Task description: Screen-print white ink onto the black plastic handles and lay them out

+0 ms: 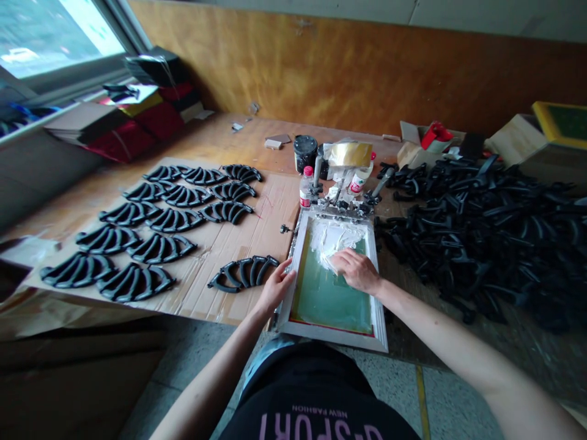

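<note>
A screen-printing frame (pixel 380 333) with green mesh lies in front of me, hinged to a clamp at its far end. Thick white ink (pixel 339 235) is smeared over the far part of the mesh. My right hand (pixel 356 271) is closed low over the mesh at the near edge of the ink; what its fingers pinch is hidden. On the frame's left rail, my left hand (pixel 276 286) holds the edge with its fingers. Just left of that hand, a single black ribbed plastic part (pixel 245 273) rests on cardboard.
Rows of similar black parts (pixel 167 247) lie on the cardboard sheet (pixel 270 201) to the left. A big heap of black parts (pixel 458 232) covers the right side. Behind the clamp (pixel 339 208) stand a red-capped bottle (pixel 306 186) and a dark tub (pixel 306 153).
</note>
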Action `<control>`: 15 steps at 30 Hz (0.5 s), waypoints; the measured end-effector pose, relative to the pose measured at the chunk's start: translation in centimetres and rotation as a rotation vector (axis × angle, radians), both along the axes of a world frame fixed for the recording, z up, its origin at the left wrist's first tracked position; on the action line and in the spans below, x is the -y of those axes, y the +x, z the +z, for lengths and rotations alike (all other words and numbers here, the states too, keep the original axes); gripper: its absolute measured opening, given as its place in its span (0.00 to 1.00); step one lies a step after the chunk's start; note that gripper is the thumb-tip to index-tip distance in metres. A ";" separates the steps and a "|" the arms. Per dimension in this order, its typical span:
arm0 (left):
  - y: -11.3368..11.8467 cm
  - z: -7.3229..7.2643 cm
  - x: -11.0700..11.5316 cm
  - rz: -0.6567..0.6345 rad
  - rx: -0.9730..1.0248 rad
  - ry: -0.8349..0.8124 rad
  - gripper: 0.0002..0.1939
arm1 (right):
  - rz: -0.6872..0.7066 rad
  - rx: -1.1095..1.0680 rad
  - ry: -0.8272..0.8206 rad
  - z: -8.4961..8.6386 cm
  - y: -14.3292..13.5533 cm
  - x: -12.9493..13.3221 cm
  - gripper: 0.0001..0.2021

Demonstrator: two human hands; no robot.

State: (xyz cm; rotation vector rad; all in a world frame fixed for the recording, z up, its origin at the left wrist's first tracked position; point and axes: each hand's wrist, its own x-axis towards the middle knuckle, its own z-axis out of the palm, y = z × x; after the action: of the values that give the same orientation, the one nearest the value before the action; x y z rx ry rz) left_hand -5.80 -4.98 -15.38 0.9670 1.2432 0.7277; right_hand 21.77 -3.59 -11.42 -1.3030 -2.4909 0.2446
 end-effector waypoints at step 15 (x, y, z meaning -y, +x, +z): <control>1.7 10.5 -2.1 0.102 0.154 0.146 0.31 | -0.710 -0.268 0.166 3.8 9.2 -8.0 0.19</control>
State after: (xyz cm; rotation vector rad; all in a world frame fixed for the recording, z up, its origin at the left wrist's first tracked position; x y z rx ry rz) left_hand -4.08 -2.84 -4.85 0.9517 1.1223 0.9657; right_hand 30.94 4.38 -7.65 -1.8313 -1.6625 0.0343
